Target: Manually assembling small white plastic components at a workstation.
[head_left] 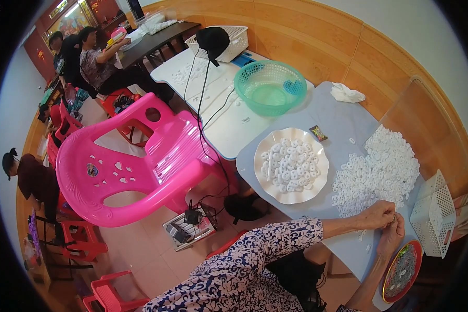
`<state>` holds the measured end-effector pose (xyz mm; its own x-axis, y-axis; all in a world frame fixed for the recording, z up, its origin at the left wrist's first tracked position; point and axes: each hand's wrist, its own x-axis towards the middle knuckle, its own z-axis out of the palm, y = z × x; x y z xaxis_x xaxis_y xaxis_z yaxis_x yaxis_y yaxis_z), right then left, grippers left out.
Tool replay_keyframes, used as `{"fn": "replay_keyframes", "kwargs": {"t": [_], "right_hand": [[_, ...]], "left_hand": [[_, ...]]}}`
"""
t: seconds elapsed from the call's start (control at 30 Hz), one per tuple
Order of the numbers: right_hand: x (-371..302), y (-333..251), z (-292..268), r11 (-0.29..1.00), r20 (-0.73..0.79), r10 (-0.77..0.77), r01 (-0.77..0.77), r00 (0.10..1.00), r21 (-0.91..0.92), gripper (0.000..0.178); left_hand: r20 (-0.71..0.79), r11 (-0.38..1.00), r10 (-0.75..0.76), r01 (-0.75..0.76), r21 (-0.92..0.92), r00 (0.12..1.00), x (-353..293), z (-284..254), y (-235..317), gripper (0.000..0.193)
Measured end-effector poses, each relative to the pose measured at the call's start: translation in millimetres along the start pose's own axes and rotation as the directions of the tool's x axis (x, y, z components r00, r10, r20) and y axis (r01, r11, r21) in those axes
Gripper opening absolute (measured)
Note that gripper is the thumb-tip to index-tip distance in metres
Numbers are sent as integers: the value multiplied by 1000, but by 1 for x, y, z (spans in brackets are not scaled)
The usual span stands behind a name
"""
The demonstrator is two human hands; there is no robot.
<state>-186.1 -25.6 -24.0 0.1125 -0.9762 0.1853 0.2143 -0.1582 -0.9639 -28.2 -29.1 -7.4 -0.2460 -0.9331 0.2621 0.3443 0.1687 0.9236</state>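
Note:
My left hand (375,215) and my right hand (392,237) meet at the right end of the grey table, fingertips pinched close together. Whatever they hold is too small to make out. Just beyond them spreads a big heap of small white plastic pieces (382,164). To the left, a cream scalloped plate (262,186) carries more white pieces. Close beside my right wrist is a round red-rimmed tray (417,255) full of small silvery bits.
A white perforated basket (434,213) stands at the right edge. Farther off are a green colander (270,88), a crumpled white cloth (347,93) and a white table (223,122). A pink chair (135,171) with cables hanging across it stands left. Several people sit in the background.

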Motion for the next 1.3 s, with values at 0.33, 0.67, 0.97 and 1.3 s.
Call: {"fn": "replay_keyframes", "kwargs": {"t": [0.33,0.67,0.97,1.3], "right_hand": [[-8,-5,-1,1000,-84,-18,17,996,-7,13],[6,1,15,989,-66,66,-74,996,-128,13],[1,-13,15,999,-111,-28,32,993,32,19],[1,-15,18,994,-82,-72,65,994,-82,18]], "left_hand": [[-32,999,-14,13,-45,999,0,9,-4,13],[3,989,-140,140,46,990,3,-20,10,14],[-7,986,-156,156,64,988,5,-14,8,15],[22,980,-166,163,113,986,3,-14,11,13]]}}
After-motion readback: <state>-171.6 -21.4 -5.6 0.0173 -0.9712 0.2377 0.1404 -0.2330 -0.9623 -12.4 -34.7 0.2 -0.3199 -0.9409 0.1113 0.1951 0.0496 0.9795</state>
